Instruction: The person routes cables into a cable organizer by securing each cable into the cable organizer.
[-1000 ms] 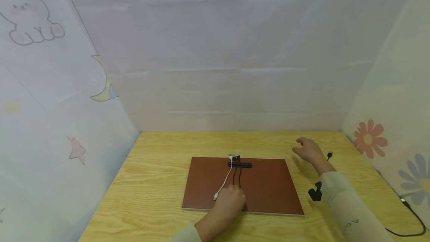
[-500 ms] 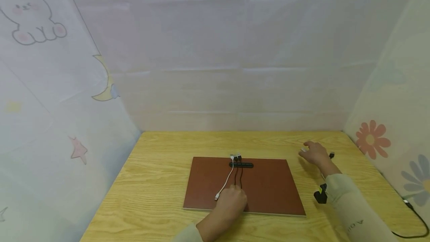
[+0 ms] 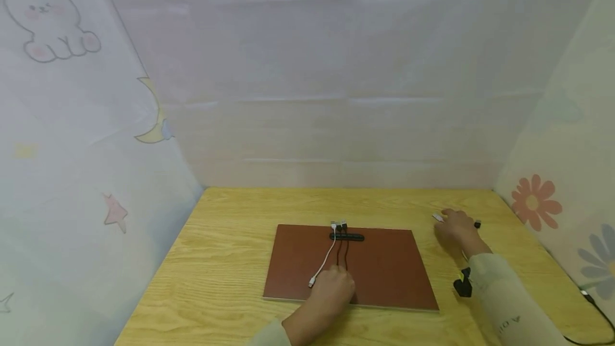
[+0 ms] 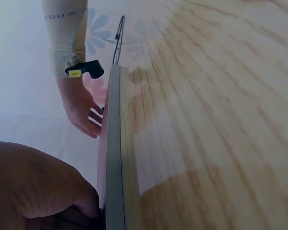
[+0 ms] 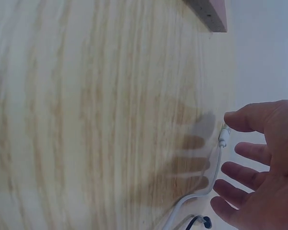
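On the brown board [image 3: 389, 271], my left hand [image 3: 331, 288] is curled near the front edge. Two thin black cables [image 3: 346, 254] run from a black cable organizer [image 3: 354, 237] into its grip; the fingertips are hidden. A short white cable [image 3: 325, 261] lies beside that hand, its upper end also at the organizer. To the board's right, my right hand [image 3: 458, 228] hovers low over the table with fingers spread. Close to its thumb is the white USB plug [image 5: 224, 137] of another white cable [image 5: 194, 195], which the fingers appear not to grip.
A black plug [image 3: 477, 224] lies just right of the right hand. Farther right, a black cable [image 3: 598, 311] curves along the table edge. Printed sheets wall the wooden table [image 3: 216, 260] at the back and sides. A black wrist device [image 3: 463, 283] sits on the right sleeve.
My right hand has moved slightly right and lower towards the table, and the white USB plug now shows beside it. My left hand stays in place on the board.
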